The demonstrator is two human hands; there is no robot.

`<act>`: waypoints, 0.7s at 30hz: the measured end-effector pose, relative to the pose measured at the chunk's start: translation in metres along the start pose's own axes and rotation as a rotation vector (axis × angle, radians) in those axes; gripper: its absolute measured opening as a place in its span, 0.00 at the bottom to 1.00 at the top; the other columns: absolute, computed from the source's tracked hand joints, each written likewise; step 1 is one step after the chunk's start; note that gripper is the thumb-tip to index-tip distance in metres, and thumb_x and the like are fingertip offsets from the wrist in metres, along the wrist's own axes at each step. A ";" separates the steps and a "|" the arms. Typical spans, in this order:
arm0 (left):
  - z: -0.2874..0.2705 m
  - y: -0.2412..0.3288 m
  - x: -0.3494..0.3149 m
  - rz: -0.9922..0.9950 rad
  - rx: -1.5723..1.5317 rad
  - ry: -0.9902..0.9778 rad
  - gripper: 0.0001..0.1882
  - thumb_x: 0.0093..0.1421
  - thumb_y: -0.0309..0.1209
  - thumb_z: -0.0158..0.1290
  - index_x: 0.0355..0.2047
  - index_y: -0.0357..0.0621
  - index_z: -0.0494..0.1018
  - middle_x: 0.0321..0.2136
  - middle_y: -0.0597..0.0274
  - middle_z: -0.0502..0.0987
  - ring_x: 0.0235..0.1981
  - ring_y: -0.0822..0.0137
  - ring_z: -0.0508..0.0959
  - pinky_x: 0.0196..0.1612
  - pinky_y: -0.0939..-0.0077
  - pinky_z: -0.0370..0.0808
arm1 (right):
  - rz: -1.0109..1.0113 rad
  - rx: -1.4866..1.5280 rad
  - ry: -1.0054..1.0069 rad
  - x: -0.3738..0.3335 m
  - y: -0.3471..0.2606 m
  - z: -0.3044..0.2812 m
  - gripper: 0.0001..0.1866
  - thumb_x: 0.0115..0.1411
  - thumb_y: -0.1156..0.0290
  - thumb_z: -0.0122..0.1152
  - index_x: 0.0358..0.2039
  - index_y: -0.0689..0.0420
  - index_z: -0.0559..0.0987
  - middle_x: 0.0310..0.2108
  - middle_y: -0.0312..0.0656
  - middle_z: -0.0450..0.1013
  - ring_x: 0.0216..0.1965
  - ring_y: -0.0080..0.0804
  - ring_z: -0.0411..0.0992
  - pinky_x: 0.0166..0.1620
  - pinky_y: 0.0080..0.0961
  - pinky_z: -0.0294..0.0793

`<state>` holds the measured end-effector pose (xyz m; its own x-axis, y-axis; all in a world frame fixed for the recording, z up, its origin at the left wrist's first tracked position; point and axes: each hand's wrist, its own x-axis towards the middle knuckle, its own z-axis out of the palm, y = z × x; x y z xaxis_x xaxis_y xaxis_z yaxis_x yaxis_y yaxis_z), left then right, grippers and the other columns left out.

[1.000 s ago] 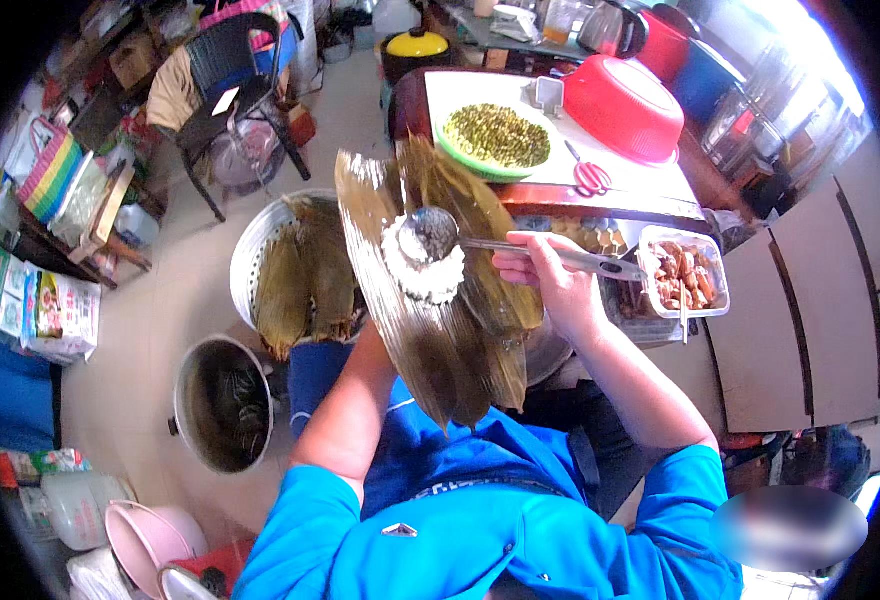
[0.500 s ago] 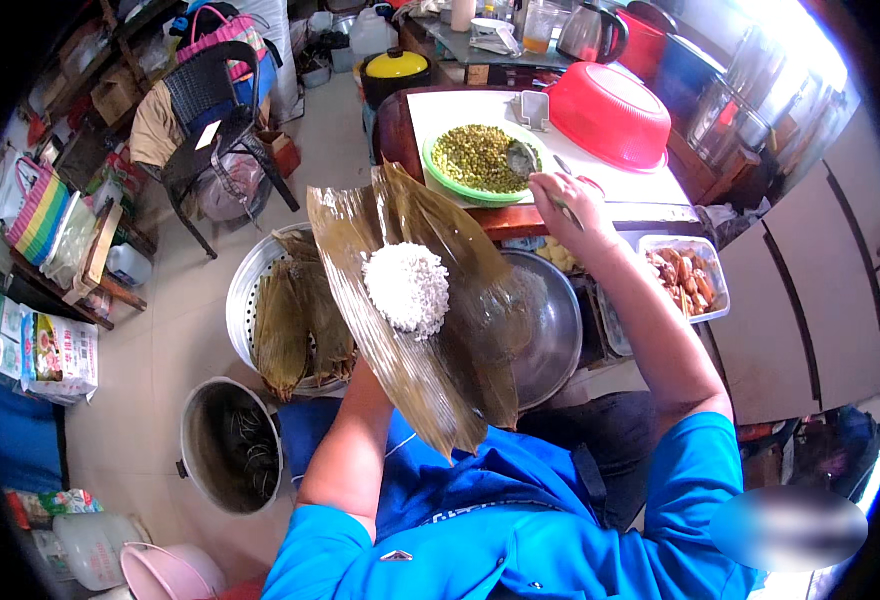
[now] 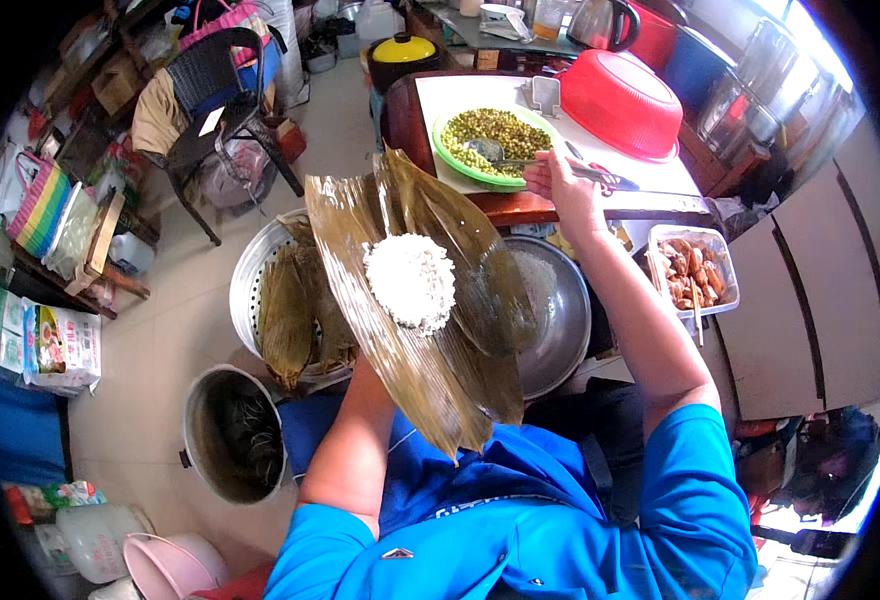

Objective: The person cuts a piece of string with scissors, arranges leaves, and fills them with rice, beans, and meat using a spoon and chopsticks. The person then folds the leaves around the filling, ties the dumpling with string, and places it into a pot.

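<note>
Broad, wet bamboo leaves point(image 3: 465, 345) lie over my left hand, which bears them from below; its fingers are hidden, and only the left forearm point(image 3: 345, 455) shows. A round mound of white rice point(image 3: 412, 284) rests on the leaves. My right hand point(image 3: 563, 183) is closed around the handle of a metal spoon point(image 3: 486, 150). The spoon's bowl dips into split green mung beans point(image 3: 505, 130), at the left part of a light-green dish point(image 3: 460, 170) on the table.
A red basket point(image 3: 620, 105) lies upturned behind my right hand. Brown meat pieces fill a clear tub point(image 3: 732, 292), with chopsticks point(image 3: 697, 305). A metal basin point(image 3: 572, 345) and a perforated pot point(image 3: 243, 290) with more leaves flank the held leaves. A deep pot point(image 3: 200, 440) stands lower left.
My right hand has swung the spoon from the dish's right side toward its left, into the beans. The leaves and rice stay nearly in place. The whole view has shifted slightly.
</note>
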<state>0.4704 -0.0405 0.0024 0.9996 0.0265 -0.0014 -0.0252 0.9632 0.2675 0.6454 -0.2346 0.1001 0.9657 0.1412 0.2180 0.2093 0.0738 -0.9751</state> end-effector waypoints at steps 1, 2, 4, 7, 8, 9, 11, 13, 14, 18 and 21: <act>0.002 0.000 0.001 -0.005 0.003 -0.002 0.21 0.64 0.43 0.36 0.43 0.40 0.69 0.34 0.56 0.76 0.33 0.60 0.77 0.35 0.65 0.77 | 0.088 0.121 0.032 0.001 0.001 -0.002 0.16 0.64 0.64 0.45 0.38 0.66 0.73 0.29 0.48 0.75 0.30 0.34 0.76 0.36 0.24 0.78; 0.004 0.000 0.002 -0.044 0.021 -0.018 0.20 0.64 0.43 0.36 0.43 0.40 0.69 0.34 0.56 0.76 0.33 0.61 0.77 0.35 0.66 0.77 | 0.176 0.241 0.064 0.002 0.002 -0.004 0.15 0.65 0.65 0.44 0.39 0.66 0.72 0.30 0.50 0.74 0.31 0.35 0.76 0.37 0.26 0.78; -0.003 0.002 0.008 -0.079 0.043 -0.031 0.20 0.64 0.42 0.36 0.43 0.40 0.69 0.34 0.56 0.76 0.33 0.61 0.77 0.35 0.66 0.77 | 0.193 0.297 0.076 0.002 0.002 -0.006 0.16 0.65 0.64 0.44 0.40 0.66 0.71 0.30 0.50 0.74 0.32 0.37 0.76 0.38 0.28 0.79; -0.018 -0.002 0.019 -0.134 -0.027 -0.133 0.20 0.64 0.41 0.36 0.43 0.39 0.68 0.34 0.57 0.76 0.32 0.61 0.77 0.35 0.67 0.77 | 0.132 0.283 0.107 0.002 -0.004 -0.012 0.16 0.65 0.63 0.45 0.40 0.65 0.71 0.30 0.50 0.73 0.33 0.38 0.76 0.39 0.29 0.78; -0.018 -0.006 0.020 -0.142 -0.030 -0.136 0.20 0.64 0.41 0.36 0.43 0.39 0.68 0.34 0.57 0.76 0.32 0.61 0.77 0.35 0.67 0.77 | 0.130 0.278 0.114 0.000 -0.006 -0.018 0.16 0.65 0.63 0.45 0.40 0.65 0.71 0.30 0.50 0.73 0.33 0.38 0.76 0.39 0.29 0.78; -0.016 -0.010 0.021 -0.106 -0.031 -0.061 0.20 0.64 0.41 0.36 0.43 0.39 0.68 0.34 0.57 0.76 0.32 0.61 0.77 0.35 0.67 0.77 | 0.100 0.289 0.096 -0.004 -0.010 -0.023 0.16 0.65 0.63 0.45 0.40 0.65 0.71 0.31 0.50 0.73 0.34 0.37 0.75 0.40 0.29 0.78; -0.024 0.000 0.025 -0.123 -0.080 -0.190 0.20 0.64 0.41 0.36 0.44 0.39 0.68 0.34 0.56 0.76 0.32 0.61 0.77 0.36 0.66 0.77 | 0.081 0.309 0.038 -0.017 -0.029 -0.018 0.16 0.65 0.63 0.46 0.41 0.66 0.70 0.34 0.51 0.73 0.37 0.37 0.75 0.42 0.27 0.77; -0.024 0.000 0.028 -0.085 -0.045 -0.252 0.19 0.64 0.41 0.36 0.43 0.40 0.68 0.34 0.56 0.76 0.33 0.61 0.77 0.36 0.67 0.77 | 0.085 0.303 -0.001 -0.035 -0.047 -0.014 0.17 0.65 0.63 0.46 0.42 0.66 0.70 0.35 0.52 0.73 0.37 0.37 0.75 0.42 0.27 0.77; -0.023 0.001 0.026 -0.082 -0.030 -0.296 0.19 0.64 0.42 0.36 0.43 0.40 0.67 0.35 0.56 0.75 0.33 0.61 0.77 0.36 0.67 0.77 | 0.086 0.302 -0.032 -0.046 -0.055 -0.011 0.17 0.65 0.63 0.45 0.43 0.66 0.70 0.35 0.52 0.73 0.37 0.37 0.75 0.43 0.27 0.77; 0.028 -0.023 0.001 0.050 -0.056 0.033 0.19 0.64 0.42 0.36 0.44 0.41 0.66 0.35 0.56 0.75 0.34 0.61 0.76 0.36 0.68 0.77 | 0.060 0.111 -0.091 -0.098 -0.075 -0.008 0.18 0.66 0.63 0.44 0.42 0.68 0.72 0.33 0.50 0.75 0.35 0.33 0.75 0.41 0.26 0.77; 0.022 -0.022 -0.003 0.017 -0.043 -0.002 0.19 0.64 0.42 0.36 0.45 0.41 0.66 0.36 0.56 0.75 0.35 0.61 0.76 0.36 0.68 0.77 | -0.383 -0.427 -0.400 -0.129 -0.077 0.000 0.12 0.60 0.72 0.51 0.40 0.65 0.74 0.33 0.49 0.75 0.36 0.37 0.75 0.39 0.26 0.76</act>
<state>0.4681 -0.0678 0.0174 0.9991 0.0422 0.0042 -0.0421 0.9732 0.2262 0.5045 -0.2585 0.1466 0.6980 0.5416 0.4686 0.6454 -0.1921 -0.7393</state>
